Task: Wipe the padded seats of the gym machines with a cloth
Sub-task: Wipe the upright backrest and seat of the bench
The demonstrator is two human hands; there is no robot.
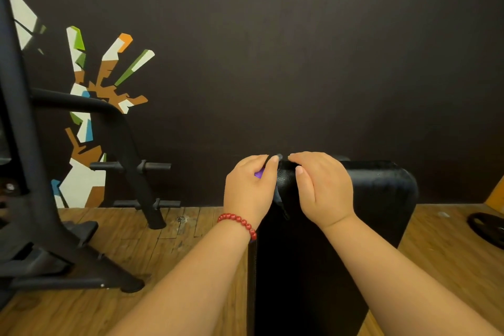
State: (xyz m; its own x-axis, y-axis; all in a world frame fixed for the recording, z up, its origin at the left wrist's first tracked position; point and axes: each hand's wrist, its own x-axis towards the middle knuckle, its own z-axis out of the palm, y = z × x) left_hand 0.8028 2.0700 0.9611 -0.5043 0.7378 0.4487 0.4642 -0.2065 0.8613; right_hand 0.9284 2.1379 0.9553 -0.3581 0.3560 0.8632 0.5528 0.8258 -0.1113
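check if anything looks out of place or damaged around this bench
A weight plate lies flat on the wooden floor right of the padded bench, away from the rack pegs at left. The left hand and right hand hold a dark cloth at its far end; no tear shows.

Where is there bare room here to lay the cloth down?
Free: the near half of the bench pad; wooden floor between bench and rack; floor between bench and weight plate. Crowded: the pad's far end, where left hand and right hand grip the cloth.
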